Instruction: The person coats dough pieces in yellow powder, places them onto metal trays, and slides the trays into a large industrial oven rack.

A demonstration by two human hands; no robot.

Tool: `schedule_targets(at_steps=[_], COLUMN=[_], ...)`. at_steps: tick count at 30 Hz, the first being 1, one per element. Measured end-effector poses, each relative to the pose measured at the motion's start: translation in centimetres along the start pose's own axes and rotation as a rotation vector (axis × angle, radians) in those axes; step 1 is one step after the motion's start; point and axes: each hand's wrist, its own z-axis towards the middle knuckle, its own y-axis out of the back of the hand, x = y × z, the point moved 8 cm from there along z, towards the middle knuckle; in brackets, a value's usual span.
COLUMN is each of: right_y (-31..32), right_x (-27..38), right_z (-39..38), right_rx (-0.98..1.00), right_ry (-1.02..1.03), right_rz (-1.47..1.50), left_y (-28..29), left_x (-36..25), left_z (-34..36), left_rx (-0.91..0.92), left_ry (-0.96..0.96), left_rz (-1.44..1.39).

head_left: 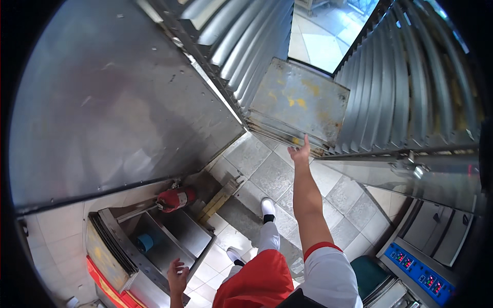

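My right arm reaches ahead, and my right hand (pixel 300 151) is open at the near edge of a stack of flat metal trays (pixel 287 97) marked with yellow patches. Whether the fingertips touch that edge I cannot tell. Nothing shows in the palm. Low on the left, my left hand (pixel 177 275) hangs with its fingers loosely apart and holds nothing. It is beside a stainless-steel bench with open bays (pixel 159 241), in which a small blue container (pixel 145 242) sits.
Racks of many metal trays rise at left (pixel 241 46) and right (pixel 390 97) of the stack. A large steel panel (pixel 102 113) fills the upper left. A red fire extinguisher (pixel 177 198) stands below it. At lower right is a machine with a blue control panel (pixel 418 269). Grey floor tiles (pixel 257 164) lie ahead.
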Motion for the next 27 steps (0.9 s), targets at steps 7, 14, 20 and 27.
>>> schedule_targets(at_steps=[7,14,20,27], right_y=[-3.9,2.6,9.6,18.9], right_x=[4.9,-0.1,-4.3,-9.1], right_z=[2.6,-3.5,-4.9,-11.8], right_rx=[0.207,0.026,0.102,0.530], right_ry=[0.445,0.465,0.351,0.098], right_rz=[-0.001,0.206,0.386,0.182], left_y=[-4.8,-10.3,-7.4,-3.5], left_x=[-1.6,-3.0,-2.1,1.8], left_z=[1.0,1.0,-0.4,-3.3], left_rx=[0.089,0.268,0.272,0.240], left_ry=[0.061,0.021,0.005,-0.085], left_rz=[0.044,0.063,0.039,-0.018])
